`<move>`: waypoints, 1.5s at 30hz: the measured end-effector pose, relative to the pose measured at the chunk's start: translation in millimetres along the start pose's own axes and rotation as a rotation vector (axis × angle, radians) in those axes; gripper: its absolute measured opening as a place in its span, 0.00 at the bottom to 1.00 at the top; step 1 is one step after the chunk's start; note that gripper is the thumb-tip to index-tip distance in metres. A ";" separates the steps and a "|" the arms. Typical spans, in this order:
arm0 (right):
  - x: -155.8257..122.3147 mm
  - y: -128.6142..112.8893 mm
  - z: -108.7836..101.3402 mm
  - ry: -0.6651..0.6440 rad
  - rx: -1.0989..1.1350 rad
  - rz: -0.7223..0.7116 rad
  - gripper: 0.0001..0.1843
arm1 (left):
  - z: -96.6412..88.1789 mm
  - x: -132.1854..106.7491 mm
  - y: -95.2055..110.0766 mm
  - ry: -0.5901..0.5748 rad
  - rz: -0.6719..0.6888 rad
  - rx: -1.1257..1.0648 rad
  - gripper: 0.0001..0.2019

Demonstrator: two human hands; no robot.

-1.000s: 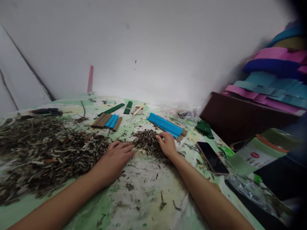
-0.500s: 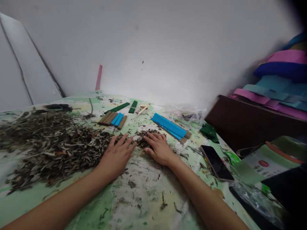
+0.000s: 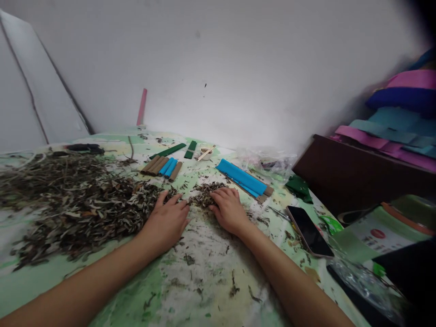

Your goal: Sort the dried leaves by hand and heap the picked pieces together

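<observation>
My left hand [image 3: 166,221] lies palm down at the right edge of a large pile of dried leaves [image 3: 102,213]. Its fingers are somewhat apart and slightly bent, with nothing visibly gripped. A small heap of dried leaves [image 3: 204,194] sits between and just beyond my hands. Against the heap's right side rests my right hand [image 3: 230,211], cupped, its thumb apart from the curved fingers; the fingertips touch the leaves.
Behind the heap lie brown and blue rolls [image 3: 166,168], green strips [image 3: 190,150] and a small bowl with a stick [image 3: 205,153]. To the right are a blue sheet [image 3: 241,177] on brown strips, scissors [image 3: 279,212], a phone [image 3: 309,231] and a plastic container [image 3: 371,231].
My left hand has drawn slightly back toward me, its fingers less stretched. My right hand has shifted a little right and its fingers have curled, uncovering more of the small heap.
</observation>
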State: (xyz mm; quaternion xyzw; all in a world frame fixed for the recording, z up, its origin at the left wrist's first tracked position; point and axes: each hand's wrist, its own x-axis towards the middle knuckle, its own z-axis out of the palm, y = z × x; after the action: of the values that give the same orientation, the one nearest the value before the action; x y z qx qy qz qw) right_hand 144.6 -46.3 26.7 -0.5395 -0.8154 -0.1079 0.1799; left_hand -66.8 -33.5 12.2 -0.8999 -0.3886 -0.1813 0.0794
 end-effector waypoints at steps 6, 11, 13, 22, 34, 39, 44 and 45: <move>-0.8 -7.1 6.9 -0.092 0.054 -0.158 0.18 | -1.8 0.4 3.0 -0.019 0.094 -0.095 0.09; 0.8 -7.2 6.8 -0.037 0.099 -0.115 0.07 | -10.6 2.9 4.0 0.008 0.076 -0.122 0.11; 0.6 -8.1 6.1 0.015 0.120 -0.078 0.08 | -12.3 3.3 3.9 0.027 0.070 -0.135 0.11; -1.6 -19.1 7.6 0.120 0.178 0.161 0.12 | -11.2 3.6 0.8 0.061 -0.026 -0.226 0.09; -0.9 -19.3 10.9 -0.030 0.098 0.062 0.04 | 0.3 0.9 2.2 -0.055 0.076 -0.228 0.13; -1.3 -23.4 9.3 0.056 0.229 0.090 0.03 | -8.0 3.2 2.7 0.008 -0.010 -0.279 0.10; -3.7 -35.8 10.4 0.152 0.440 0.147 0.04 | -0.4 4.0 0.0 0.108 -0.120 -0.486 0.12; -4.4 -38.1 10.6 0.158 0.463 0.141 0.04 | 0.3 4.1 -0.1 0.110 -0.123 -0.527 0.11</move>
State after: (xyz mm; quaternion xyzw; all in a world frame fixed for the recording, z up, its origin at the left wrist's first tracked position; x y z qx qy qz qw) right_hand 109.2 -61.2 16.0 -0.5293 -0.7623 0.0528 0.3688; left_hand -64.1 -30.6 13.5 -0.8531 -0.3770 -0.3291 -0.1475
